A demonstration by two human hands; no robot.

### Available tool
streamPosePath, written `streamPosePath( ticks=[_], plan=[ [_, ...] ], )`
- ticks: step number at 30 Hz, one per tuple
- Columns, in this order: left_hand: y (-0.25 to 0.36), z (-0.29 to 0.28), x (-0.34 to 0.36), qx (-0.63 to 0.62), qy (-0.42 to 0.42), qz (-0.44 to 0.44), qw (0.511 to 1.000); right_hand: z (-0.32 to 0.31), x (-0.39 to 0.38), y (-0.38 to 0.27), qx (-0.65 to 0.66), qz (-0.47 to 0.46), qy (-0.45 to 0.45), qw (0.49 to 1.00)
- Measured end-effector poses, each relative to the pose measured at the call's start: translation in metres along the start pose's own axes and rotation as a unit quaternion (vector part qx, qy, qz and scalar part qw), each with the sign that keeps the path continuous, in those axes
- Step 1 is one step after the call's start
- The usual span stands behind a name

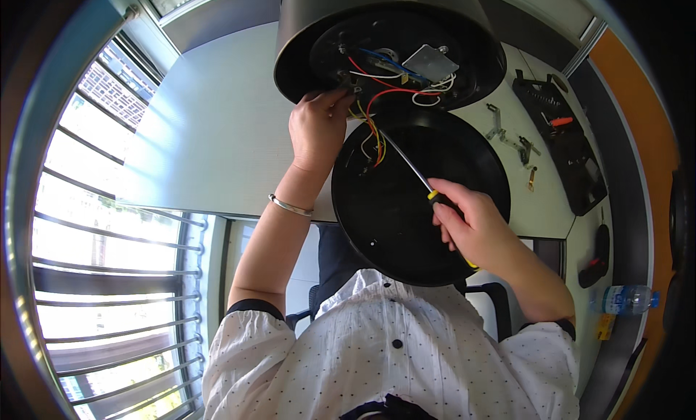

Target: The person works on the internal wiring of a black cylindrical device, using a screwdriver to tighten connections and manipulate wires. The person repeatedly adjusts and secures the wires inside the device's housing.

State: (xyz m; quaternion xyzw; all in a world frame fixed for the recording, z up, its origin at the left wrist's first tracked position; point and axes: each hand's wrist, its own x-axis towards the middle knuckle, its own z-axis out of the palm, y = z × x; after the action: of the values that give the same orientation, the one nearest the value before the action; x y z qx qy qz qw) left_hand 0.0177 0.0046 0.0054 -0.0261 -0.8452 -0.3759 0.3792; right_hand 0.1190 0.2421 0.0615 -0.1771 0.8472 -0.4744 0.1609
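Note:
My left hand (317,130) pinches at the lower left rim of a large dark cylindrical housing (384,1); what its fingertips hold is hidden. Inside are red, blue and white wires and a small silver plate (429,61). Yellow and red wires (378,148) hang down beside my fingers over a round black base (417,242). My right hand (467,221) grips a screwdriver (409,161) by its yellow-and-black handle, its shaft pointing up-left among the hanging wires.
On the pale table (217,130), right of the base, lie metal bracket pieces (523,148) and an open black tool case (580,166). A water bottle (627,299) is at the lower right. A chair (496,304) stands beneath me, and a barred window is at the left.

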Motion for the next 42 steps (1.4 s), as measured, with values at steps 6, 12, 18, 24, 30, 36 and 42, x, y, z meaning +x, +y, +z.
streamPosePath(
  ticks=[6, 12, 18, 24, 30, 36, 42],
  plan=[
    [0.013, -0.005, -0.004, 0.083, 0.042, 0.068, 0.993, -0.003, -0.008, 0.017, -0.191, -0.109, 0.048, 0.974],
    [0.023, -0.011, -0.006, 0.133, 0.097, 0.141, 0.976, -0.005, -0.01, 0.021, -0.312, -0.113, 0.022, 0.943],
    [0.017, -0.015, -0.013, -0.25, -0.016, -0.11, 0.962, -0.012, -0.005, 0.014, -0.392, -0.12, -0.022, 0.912],
    [0.027, -0.029, -0.011, -0.313, -0.067, -0.197, 0.927, -0.011, -0.006, 0.007, -0.409, -0.12, -0.035, 0.904],
    [0.028, -0.028, -0.015, -0.343, -0.041, -0.213, 0.914, -0.016, 0.012, -0.004, -0.379, -0.195, 0.059, 0.903],
    [0.025, -0.027, -0.016, -0.358, -0.038, -0.216, 0.908, -0.009, 0.076, -0.017, -0.145, -0.281, 0.094, 0.944],
    [0.023, -0.024, -0.015, -0.375, -0.039, -0.227, 0.898, 0.001, 0.116, -0.023, -0.059, -0.262, 0.121, 0.956]
  ],
)
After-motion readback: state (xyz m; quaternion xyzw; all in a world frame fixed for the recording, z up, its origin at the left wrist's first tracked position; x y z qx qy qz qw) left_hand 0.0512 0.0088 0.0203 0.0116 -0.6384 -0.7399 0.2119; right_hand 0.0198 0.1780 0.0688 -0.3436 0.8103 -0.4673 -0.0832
